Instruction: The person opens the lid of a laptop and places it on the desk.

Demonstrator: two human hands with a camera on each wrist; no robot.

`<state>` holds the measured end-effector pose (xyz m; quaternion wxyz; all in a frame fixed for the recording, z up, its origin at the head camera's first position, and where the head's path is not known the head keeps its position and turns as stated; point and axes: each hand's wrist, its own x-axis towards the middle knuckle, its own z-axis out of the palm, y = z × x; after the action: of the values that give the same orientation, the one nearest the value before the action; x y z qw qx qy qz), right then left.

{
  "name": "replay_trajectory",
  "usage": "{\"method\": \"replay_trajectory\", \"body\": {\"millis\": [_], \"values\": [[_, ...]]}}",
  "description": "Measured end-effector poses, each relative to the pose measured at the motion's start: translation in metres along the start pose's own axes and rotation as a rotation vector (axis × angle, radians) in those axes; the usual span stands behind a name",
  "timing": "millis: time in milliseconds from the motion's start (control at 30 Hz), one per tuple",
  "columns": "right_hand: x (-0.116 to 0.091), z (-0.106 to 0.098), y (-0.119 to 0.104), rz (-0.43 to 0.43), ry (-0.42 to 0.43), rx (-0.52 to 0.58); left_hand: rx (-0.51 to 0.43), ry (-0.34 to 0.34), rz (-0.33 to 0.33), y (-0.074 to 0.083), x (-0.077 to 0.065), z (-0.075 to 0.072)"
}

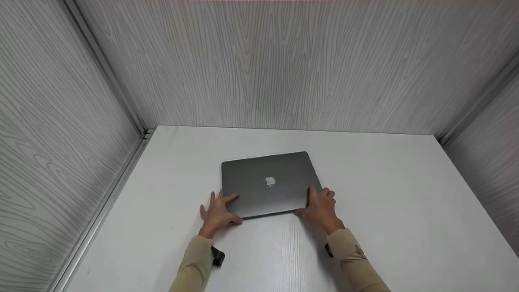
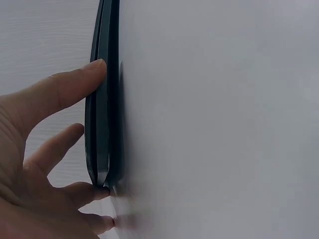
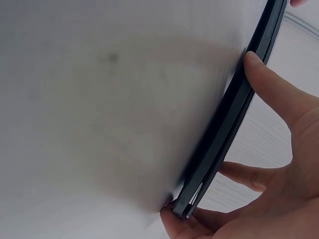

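A closed dark grey laptop (image 1: 271, 170) with a pale apple logo lies lid up on the white table, turned slightly askew. My left hand (image 1: 218, 213) grips its near left corner, thumb at the front edge, index finger over the lid, other fingers spread along the side. At the near right corner, my right hand (image 1: 321, 207) holds it likewise, its outer fingers curled by the side edge. Both wrist views show the laptop edge-on: the left thumb (image 2: 65, 89) presses one front edge (image 2: 102, 124), and the right thumb (image 3: 274, 84) lies on the other stretch.
The white table (image 1: 385, 182) is bounded by a wood-grain back panel (image 1: 259, 73) and side panels at left (image 1: 61, 142) and right. A metal rail (image 1: 105, 198) runs along the left edge. Dark devices sit under both beige sleeves (image 1: 194, 259).
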<state>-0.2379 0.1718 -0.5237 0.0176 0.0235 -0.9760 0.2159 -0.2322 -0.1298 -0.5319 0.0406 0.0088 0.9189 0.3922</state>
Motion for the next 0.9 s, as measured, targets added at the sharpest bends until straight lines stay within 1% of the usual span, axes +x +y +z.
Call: {"method": "replay_trajectory", "body": {"millis": [233, 367, 567, 800, 900], "values": [[-0.004, -0.003, 0.004, 0.001, 0.007, 0.019, -0.017, -0.018, -0.005, 0.003, 0.001, 0.0], [-0.008, -0.005, 0.009, 0.006, 0.006, 0.011, -0.029, -0.02, 0.009, 0.007, 0.002, 0.004], [-0.013, -0.012, 0.016, 0.037, 0.009, 0.028, -0.014, -0.037, 0.032, 0.013, 0.007, 0.01], [-0.016, -0.013, 0.016, 0.021, 0.02, 0.04, -0.005, -0.042, 0.039, 0.012, 0.006, 0.011], [-0.017, -0.015, 0.018, 0.027, 0.016, 0.048, 0.002, -0.046, 0.042, 0.013, 0.007, 0.012]]}}
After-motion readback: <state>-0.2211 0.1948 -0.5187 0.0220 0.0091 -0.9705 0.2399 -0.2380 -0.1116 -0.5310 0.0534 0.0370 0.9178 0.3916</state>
